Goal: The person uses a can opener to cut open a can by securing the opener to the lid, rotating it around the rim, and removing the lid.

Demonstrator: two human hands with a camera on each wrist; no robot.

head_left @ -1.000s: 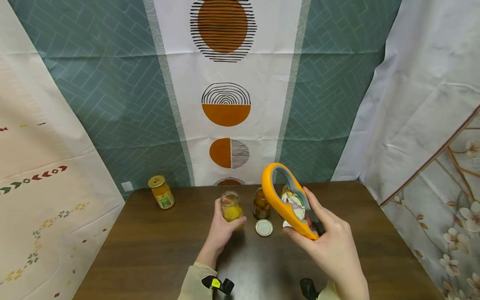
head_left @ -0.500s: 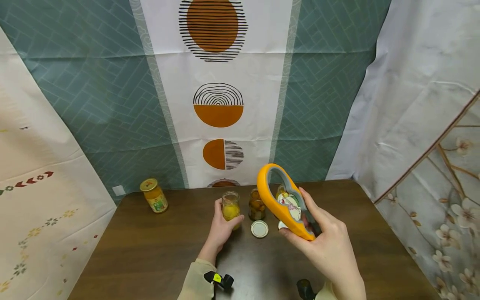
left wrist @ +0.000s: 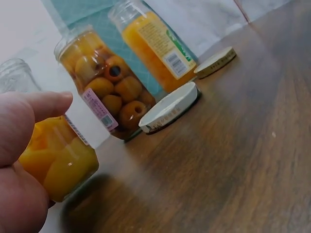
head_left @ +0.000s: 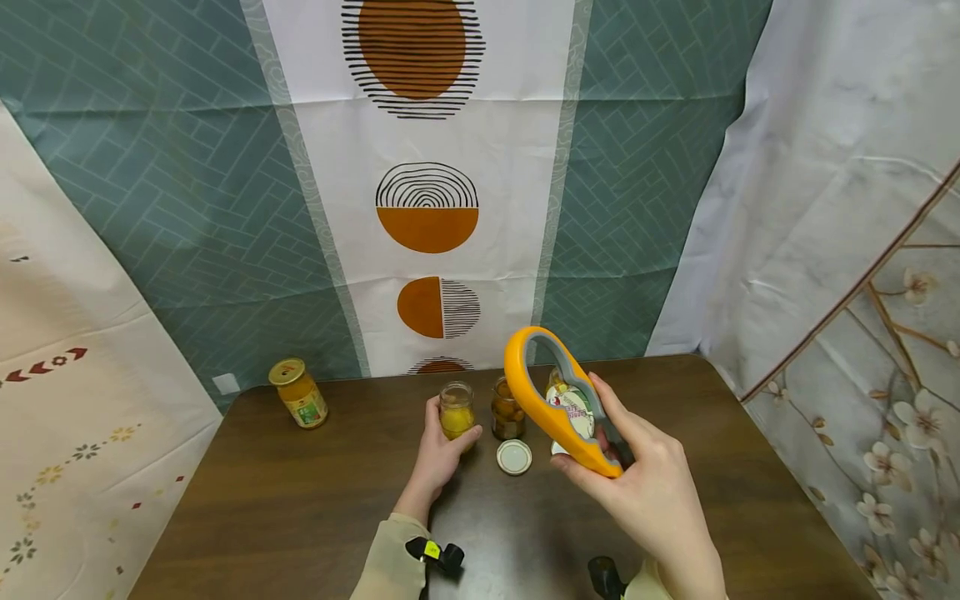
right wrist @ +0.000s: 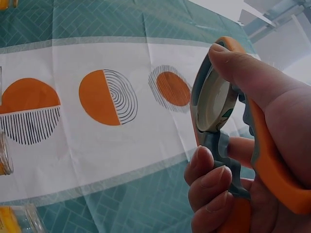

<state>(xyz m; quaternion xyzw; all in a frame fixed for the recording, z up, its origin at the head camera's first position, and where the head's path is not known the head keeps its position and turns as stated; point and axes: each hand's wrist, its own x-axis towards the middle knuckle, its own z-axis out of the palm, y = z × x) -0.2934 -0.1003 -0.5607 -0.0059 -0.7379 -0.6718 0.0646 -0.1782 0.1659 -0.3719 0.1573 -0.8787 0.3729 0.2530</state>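
Note:
My left hand [head_left: 437, 454] grips an open glass jar [head_left: 457, 410] of yellow fruit pieces; its thumb lies across the front. The left wrist view shows the fruit jar [left wrist: 63, 167] upright close over the wood, without a lid. Raised on the right, my right hand [head_left: 651, 471] holds an orange-and-grey jar opener [head_left: 557, 425]. A printed lid [head_left: 576, 412] sits within the opener's loop. From the right wrist, the lid's pale inside [right wrist: 214, 103] faces the camera, with the thumb [right wrist: 233, 60] and fingers wrapped around the opener's handles.
An open jar of brown round fruit [left wrist: 112, 82] stands beside the left hand's jar, a white lid [head_left: 513, 457] before it. Farther right are an orange-filled jar [left wrist: 155, 48] and another lid [left wrist: 215, 62]. A capped jar [head_left: 300, 395] stands at the table's [head_left: 300, 508] back left.
The head view has turned slightly right, so the table, jars and hands appear further left. Both hands keep their holds on the jar and the opener.

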